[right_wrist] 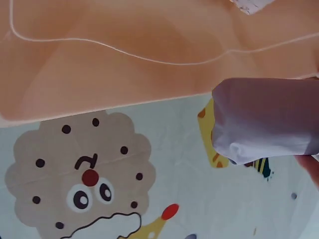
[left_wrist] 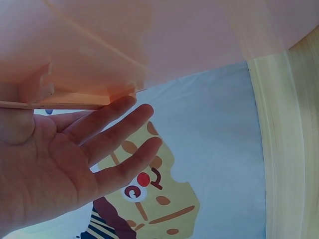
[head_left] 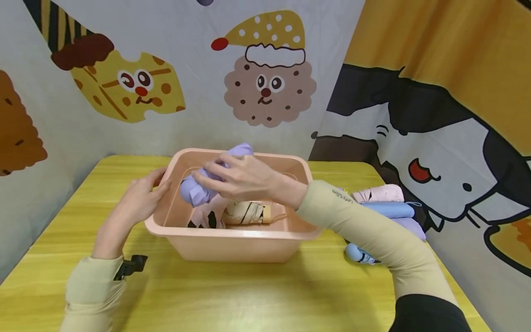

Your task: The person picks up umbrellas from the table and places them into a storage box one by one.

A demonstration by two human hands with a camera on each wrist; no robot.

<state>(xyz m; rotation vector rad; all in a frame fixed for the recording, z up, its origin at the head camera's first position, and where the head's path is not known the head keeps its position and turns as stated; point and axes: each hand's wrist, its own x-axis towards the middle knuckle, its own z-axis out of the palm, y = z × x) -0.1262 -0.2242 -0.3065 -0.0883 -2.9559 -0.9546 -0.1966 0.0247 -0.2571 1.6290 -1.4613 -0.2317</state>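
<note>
Left of centre in the frame, my right hand (head_left: pixel 244 177) is gripping a purple folded umbrella (head_left: pixel 194 191) above the pink basin (head_left: pixel 236 249); further left, my left hand (head_left: pixel 138 196), fingers spread, is touching the basin's rim.

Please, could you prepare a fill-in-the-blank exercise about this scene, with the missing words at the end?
1. The roll in the right hand is light ____.
2. The left hand touches the pink tub at its ____ end, as the head view shows.
3. The table under the tub is ____.
4. The long blue bundle lies outside the tub, to its ____.

Missing words: purple; left; yellow; right.
</note>
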